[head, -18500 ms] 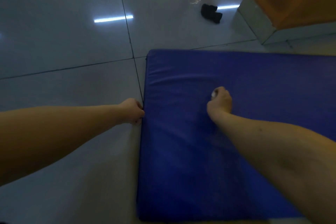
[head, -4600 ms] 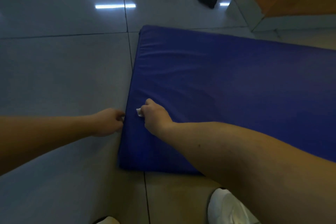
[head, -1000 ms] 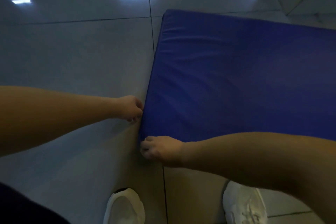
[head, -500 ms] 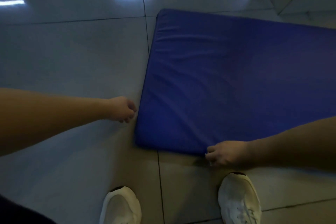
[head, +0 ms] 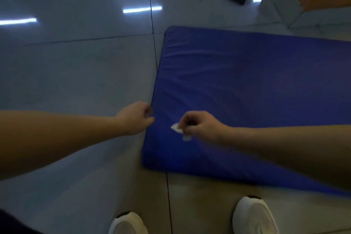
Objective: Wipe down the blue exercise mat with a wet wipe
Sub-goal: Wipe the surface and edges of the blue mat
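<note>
Your right hand point(head: 201, 126) pinches the wipe point(head: 176, 128) just above the mat point(head: 247, 91), near its front-left corner. Most of the mat lies ahead and to that hand's right, with its long axis running rightward. Your left hand point(head: 135, 118) curls at the left edge, and you cannot tell whether it grips. The mat's right end is cut off.

Blue mat point(head: 247, 91); white wipe point(head: 176, 128); white shoes point(head: 253, 216); grey floor tiles point(head: 76, 72).
</note>
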Demonstrator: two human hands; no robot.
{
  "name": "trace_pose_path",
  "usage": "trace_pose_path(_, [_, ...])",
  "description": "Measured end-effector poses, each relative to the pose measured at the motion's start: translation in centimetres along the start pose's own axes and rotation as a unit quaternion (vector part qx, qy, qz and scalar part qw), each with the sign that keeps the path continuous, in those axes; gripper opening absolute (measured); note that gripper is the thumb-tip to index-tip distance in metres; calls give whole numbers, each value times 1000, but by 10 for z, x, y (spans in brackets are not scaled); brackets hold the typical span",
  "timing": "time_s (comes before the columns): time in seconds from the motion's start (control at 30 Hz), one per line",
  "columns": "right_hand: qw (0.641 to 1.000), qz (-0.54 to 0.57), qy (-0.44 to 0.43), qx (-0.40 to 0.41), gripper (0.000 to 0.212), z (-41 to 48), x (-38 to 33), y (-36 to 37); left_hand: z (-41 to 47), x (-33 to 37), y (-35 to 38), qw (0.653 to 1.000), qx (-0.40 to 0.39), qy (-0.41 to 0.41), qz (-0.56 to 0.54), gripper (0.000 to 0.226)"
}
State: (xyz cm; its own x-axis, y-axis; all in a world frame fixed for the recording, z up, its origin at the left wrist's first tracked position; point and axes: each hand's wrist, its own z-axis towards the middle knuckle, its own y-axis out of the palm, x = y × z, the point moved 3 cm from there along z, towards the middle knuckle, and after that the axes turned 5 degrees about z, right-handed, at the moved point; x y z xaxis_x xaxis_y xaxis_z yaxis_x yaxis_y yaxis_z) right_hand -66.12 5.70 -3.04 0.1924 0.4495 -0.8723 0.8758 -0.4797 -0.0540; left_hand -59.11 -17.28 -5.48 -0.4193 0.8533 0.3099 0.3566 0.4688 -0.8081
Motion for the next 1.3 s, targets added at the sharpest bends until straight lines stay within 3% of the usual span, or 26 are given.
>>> trace_pose_path(0.13, [995, 86, 36, 26, 8, 31, -21, -8, 1, 33, -10, 985, -54, 45, -156, 26])
trace_pose_path(0.3, [985, 122, 68, 99, 3, 40, -13, -14, -5, 51, -7, 924, -141, 38, -352, 29])
trace_pose_path(0.37, [983, 120, 78, 118, 6, 40, -8, -14, -7, 53, -4, 911, -152, 23, -384, 25])
trace_pose_path(0.5, [977, 10, 101, 185, 10, 40, -6, -17, -3, 50, 1, 951, -95, 15, -293, 19])
trace_pose_path(0.57, [965, -97, 59, 238, 3, 42, -16, -22, 1, 48, 0, 959, -60, -2, -276, 15])
trace_pose_path(0.63, [964, -143, 1, 225, 9, 46, -28, -19, 5, 45, -3, 961, -40, -15, -272, 14])
trace_pose_path(0.73, [989, -81, -15, 120, 12, 55, -40, -1, 12, 43, -11, 958, -33, -25, -284, 15])
trace_pose_path(0.8, [993, -30, 5, 113, 13, 65, -40, 3, 16, 42, -18, 950, -57, -29, -304, 14])
trace_pose_path(0.93, [985, 35, 26, 165, 15, 96, -37, -9, 29, 36, -35, 935, -78, -32, -345, 22])
trace_pose_path(1.07, [973, -39, 0, 226, 1, 148, -45, -33, 69, 20, -50, 970, -8, -29, -242, 22])
trace_pose_path(1.2, [937, -106, -36, 332, 18, 198, -56, -86, 114, -21, -59, 993, 55, -77, -68, 38])
trace_pose_path(1.3, [905, -148, -62, 394, 33, 224, -60, -121, 141, -39, -55, 995, 37, -79, -43, 61])
